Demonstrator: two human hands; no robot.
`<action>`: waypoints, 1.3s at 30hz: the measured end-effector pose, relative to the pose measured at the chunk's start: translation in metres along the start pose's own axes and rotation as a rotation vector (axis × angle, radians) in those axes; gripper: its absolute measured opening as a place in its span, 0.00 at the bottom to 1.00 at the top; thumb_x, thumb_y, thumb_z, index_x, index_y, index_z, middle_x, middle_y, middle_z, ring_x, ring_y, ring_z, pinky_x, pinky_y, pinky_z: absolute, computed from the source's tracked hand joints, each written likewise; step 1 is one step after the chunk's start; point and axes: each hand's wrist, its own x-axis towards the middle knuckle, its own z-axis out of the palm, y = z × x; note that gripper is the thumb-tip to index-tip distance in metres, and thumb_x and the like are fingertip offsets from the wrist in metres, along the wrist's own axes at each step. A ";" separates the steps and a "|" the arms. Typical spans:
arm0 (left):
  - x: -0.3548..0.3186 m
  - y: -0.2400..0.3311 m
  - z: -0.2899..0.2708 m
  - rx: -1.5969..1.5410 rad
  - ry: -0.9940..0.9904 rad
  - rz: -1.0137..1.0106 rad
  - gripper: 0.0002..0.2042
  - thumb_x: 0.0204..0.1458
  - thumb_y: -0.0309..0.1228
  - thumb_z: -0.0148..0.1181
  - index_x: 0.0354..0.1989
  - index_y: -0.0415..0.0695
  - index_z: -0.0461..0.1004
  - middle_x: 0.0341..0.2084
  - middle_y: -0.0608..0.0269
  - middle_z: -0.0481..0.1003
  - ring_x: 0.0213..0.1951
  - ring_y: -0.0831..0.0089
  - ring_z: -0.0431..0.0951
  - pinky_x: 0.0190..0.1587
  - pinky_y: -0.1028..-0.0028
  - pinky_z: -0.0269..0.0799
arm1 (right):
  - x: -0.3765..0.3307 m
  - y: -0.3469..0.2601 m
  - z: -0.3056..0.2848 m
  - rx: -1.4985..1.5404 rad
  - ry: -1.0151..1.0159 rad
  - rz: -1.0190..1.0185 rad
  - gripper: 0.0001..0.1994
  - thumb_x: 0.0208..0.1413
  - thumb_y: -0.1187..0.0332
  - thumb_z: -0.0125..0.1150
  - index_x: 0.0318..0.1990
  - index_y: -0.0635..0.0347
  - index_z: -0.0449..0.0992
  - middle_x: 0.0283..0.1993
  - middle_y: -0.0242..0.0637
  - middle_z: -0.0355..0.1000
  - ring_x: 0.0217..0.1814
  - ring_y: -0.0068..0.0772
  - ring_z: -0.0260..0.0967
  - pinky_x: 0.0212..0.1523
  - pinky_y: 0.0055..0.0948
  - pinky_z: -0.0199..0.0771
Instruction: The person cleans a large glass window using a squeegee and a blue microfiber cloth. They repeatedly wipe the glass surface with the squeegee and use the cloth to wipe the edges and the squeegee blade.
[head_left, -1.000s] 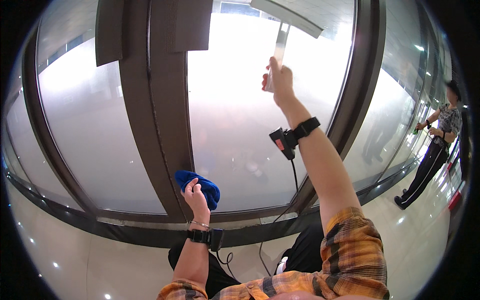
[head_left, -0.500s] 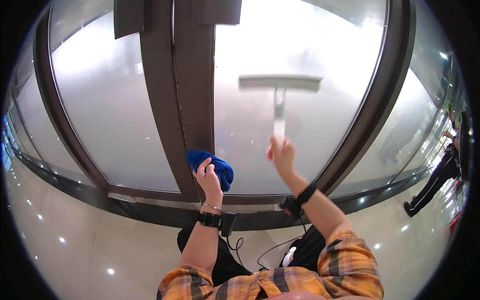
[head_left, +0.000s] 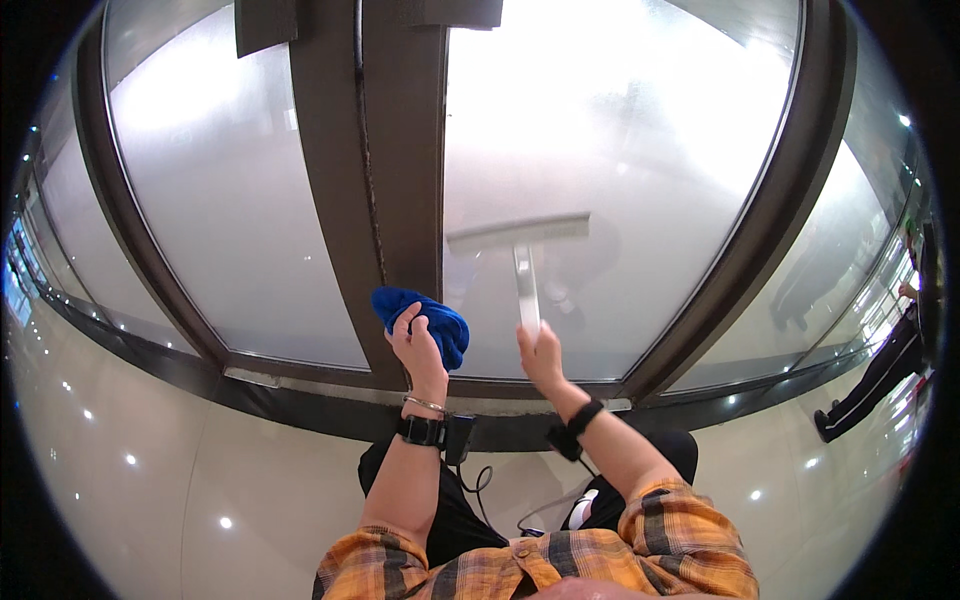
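My right hand (head_left: 541, 356) is closed round the white handle of a squeegee (head_left: 526, 262). The squeegee's wide pale blade lies in front of the lower part of the right frosted glass door panel (head_left: 620, 170), tilted with its left end lower. Whether the blade touches the glass I cannot tell. In my left hand (head_left: 420, 350) a bunched blue cloth (head_left: 440, 322) is gripped, close to the dark door frame (head_left: 408, 200) left of that panel. A bracelet and a black strap circle my left wrist; another black strap is on the right one.
A second frosted panel (head_left: 220, 200) stands left of the frame. Dark handle plates (head_left: 265, 25) hang at the top. Glossy tiles (head_left: 150, 460) cover the floor below a dark sill. A cable (head_left: 482, 490) loops by my legs. At the far right stands a person in dark trousers (head_left: 875, 370).
My right hand has brought the squeegee down and to the left, and its blade has tilted. The left hand with the blue cloth stays nearly in place. The view has shifted slightly.
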 end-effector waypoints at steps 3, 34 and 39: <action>0.004 0.005 -0.005 -0.012 0.025 0.007 0.10 0.51 0.26 0.54 0.40 0.40 0.78 0.46 0.56 0.63 0.45 0.65 0.68 0.50 0.69 0.64 | -0.029 0.010 -0.005 0.121 -0.047 0.176 0.19 0.58 0.55 0.57 0.29 0.65 0.67 0.19 0.42 0.66 0.26 0.38 0.70 0.28 0.39 0.67; 0.007 0.023 -0.016 -0.164 0.167 0.088 0.16 0.53 0.26 0.52 0.51 0.42 0.70 0.45 0.61 0.68 0.44 0.70 0.68 0.50 0.71 0.66 | 0.076 -0.087 -0.051 0.376 0.152 -0.037 0.16 0.63 0.57 0.53 0.31 0.61 0.65 0.18 0.29 0.63 0.16 0.16 0.61 0.15 0.22 0.61; 0.001 0.032 -0.010 -0.157 0.189 0.037 0.16 0.53 0.27 0.51 0.51 0.43 0.70 0.46 0.60 0.68 0.45 0.70 0.69 0.50 0.71 0.67 | 0.028 0.016 -0.005 -0.003 0.109 -0.136 0.18 0.61 0.56 0.53 0.33 0.66 0.65 0.20 0.53 0.68 0.23 0.59 0.68 0.24 0.45 0.68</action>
